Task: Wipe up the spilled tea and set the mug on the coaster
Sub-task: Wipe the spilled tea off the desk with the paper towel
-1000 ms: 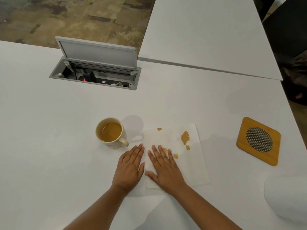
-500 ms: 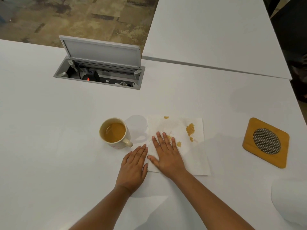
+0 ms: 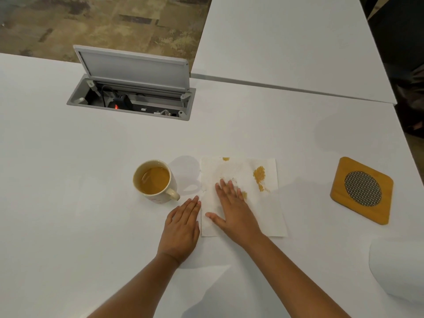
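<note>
— While the right hand (image 3: 236, 212) lies flat and spread on the towel (image 3: 270, 216), holding nothing, how will that paper handle?
— Soft, light, weak where the tea stains (image 3: 259, 175) have soaked in; I'd press, not drag.
— And the mug (image 3: 154, 181)?
— Mid-bench, just left of the towel, nearly full, so heavy and easily slopped. Take its handle. The left hand (image 3: 182, 228) rests flat, empty, beside it; the coaster (image 3: 362, 190) waits near the right edge.

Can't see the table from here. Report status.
Right hand flat on paper towel, tea-stained. Left hand flat on table, empty. Mug full, off coaster. Path between them clear.
</note>
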The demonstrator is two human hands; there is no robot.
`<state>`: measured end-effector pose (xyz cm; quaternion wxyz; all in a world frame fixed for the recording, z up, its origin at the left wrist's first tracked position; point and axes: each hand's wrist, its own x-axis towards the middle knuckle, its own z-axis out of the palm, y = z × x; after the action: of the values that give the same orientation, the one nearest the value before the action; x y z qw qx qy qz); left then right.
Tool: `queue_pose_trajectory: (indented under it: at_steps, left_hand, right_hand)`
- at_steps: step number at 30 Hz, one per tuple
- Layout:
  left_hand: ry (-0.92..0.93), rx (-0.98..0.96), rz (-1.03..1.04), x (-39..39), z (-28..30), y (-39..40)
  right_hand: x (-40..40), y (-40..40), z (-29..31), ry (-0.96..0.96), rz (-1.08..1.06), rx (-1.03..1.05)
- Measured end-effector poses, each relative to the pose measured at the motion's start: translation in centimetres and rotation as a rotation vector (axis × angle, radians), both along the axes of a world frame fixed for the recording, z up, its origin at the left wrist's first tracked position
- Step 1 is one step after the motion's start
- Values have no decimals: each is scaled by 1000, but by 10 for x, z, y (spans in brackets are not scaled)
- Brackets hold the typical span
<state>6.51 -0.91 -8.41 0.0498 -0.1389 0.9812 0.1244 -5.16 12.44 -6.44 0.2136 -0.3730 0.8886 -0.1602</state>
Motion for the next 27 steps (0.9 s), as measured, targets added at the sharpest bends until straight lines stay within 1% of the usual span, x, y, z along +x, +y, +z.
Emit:
queue_pose_trajectory:
  at_steps: [2, 4, 7, 9, 11, 13, 16, 19, 22, 26, 27]
  left_hand:
    - [-1, -1, -4, 1, 3, 0]
    - [16, 19, 0, 2, 3, 1]
    - [61, 46, 18, 2, 4, 1]
    - [82, 26, 14, 0, 5, 2]
    - [96, 25, 13, -1, 6, 2]
    - [102, 15, 9, -1, 7, 2]
    - [103, 7, 14, -1, 6, 3]
    - [95, 36, 20, 0, 3, 3]
    - [65, 76, 30, 1, 3, 2]
    - [32, 119, 40, 1, 3, 2]
    - [27, 133, 45, 1, 3, 2]
  right_hand:
    - [12, -4, -3, -40, 108, 37]
    - [26, -6, -10, -56, 170, 75]
    - [37, -5, -18, 6, 153, 91]
    - [38, -5, -20, 27, 126, 76]
    - [37, -6, -20, -5, 97, 16]
    - [35, -7, -17, -75, 51, -91]
    - [28, -5, -4, -142, -152, -259]
    - [12, -1, 10, -111, -371, -417]
    - [-4, 8, 18, -87, -555, -482]
    - [-19, 21, 25, -135, -910, -575]
    - [-22, 24, 26, -142, -970, -578]
